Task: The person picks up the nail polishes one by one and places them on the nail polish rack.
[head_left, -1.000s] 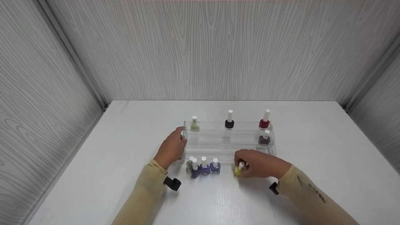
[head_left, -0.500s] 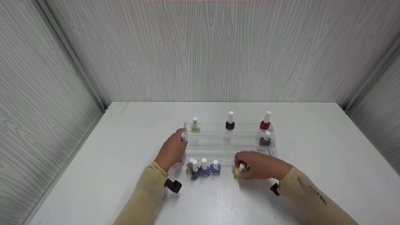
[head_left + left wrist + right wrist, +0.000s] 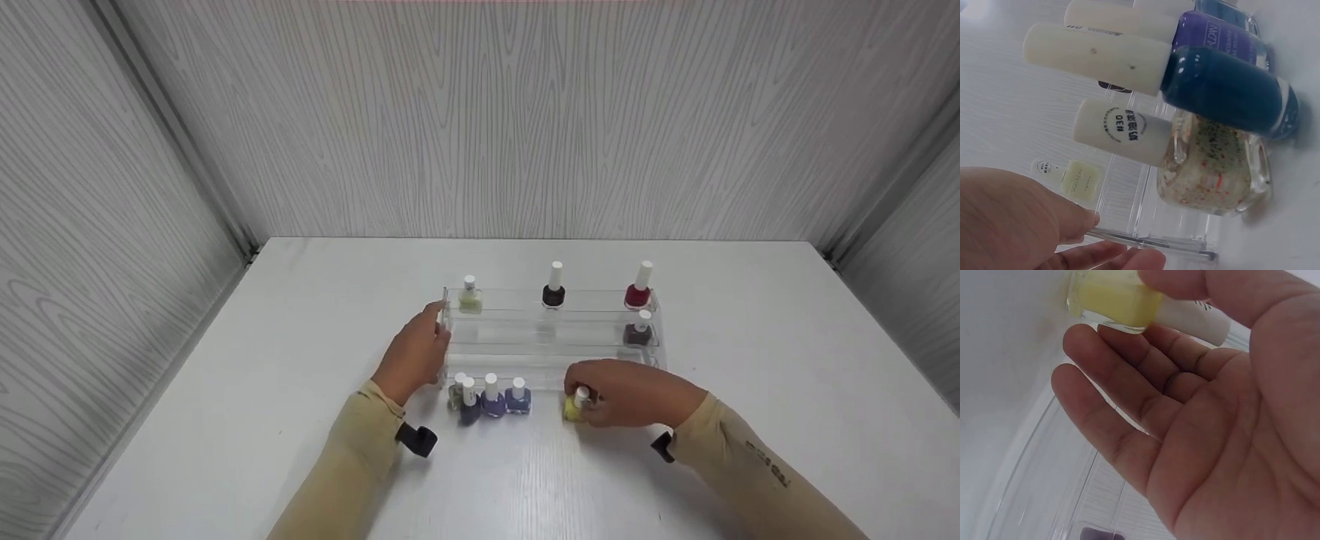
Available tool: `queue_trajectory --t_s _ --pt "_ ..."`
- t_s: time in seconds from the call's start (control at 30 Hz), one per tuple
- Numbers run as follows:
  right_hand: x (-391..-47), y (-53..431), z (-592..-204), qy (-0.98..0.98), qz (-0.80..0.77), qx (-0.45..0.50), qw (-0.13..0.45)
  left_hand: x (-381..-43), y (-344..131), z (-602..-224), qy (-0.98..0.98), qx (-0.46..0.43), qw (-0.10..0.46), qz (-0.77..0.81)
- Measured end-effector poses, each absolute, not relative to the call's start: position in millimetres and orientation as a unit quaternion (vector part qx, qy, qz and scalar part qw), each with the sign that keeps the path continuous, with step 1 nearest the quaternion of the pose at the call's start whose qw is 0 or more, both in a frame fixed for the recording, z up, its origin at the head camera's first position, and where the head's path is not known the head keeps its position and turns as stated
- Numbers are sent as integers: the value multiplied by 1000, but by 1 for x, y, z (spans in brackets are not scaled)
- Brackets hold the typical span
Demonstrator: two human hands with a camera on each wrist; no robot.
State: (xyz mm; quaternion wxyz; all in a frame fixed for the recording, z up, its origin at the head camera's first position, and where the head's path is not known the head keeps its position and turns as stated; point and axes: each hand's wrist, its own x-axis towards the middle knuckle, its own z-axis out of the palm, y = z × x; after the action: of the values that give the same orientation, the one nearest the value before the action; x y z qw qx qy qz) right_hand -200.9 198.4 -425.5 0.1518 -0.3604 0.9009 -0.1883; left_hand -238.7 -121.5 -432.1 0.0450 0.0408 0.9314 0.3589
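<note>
My left hand [image 3: 414, 352] grips the left end of a clear tiered display rack [image 3: 510, 346], thumb on one side of its end panel and fingers on the other. In front of the rack, my right hand [image 3: 637, 394] holds a yellow nail polish bottle [image 3: 572, 409] with a white cap. The right wrist view shows the thumb against this yellow bottle [image 3: 1117, 301] and the fingers behind it. Beside the left hand stand a glitter nail polish [image 3: 1213, 169], a dark blue one [image 3: 1224, 90], a purple one [image 3: 493, 405] and a blue-violet one [image 3: 518, 401].
On the rack's top tier stand a pale yellow-green polish [image 3: 470, 301], a near-black one [image 3: 553, 295] and a red one [image 3: 637, 295]. A dark purple polish [image 3: 637, 334] sits one tier lower, at the right. Wood-grain panels [image 3: 480, 120] enclose the white table [image 3: 337, 277].
</note>
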Motion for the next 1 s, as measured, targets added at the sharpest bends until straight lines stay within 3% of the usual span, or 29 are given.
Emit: queue_trajectory --t_s 0.23,0.53,1.0 --pt "-204 199 -425 893 -191 -397 89 -237 -122 -433 936 45 42 346" --pt "-204 199 -413 888 -299 -350 -16 -240 -120 -435 942 52 31 331" --pt "-206 199 -409 898 -343 -268 -69 -237 -123 -435 943 65 16 325"
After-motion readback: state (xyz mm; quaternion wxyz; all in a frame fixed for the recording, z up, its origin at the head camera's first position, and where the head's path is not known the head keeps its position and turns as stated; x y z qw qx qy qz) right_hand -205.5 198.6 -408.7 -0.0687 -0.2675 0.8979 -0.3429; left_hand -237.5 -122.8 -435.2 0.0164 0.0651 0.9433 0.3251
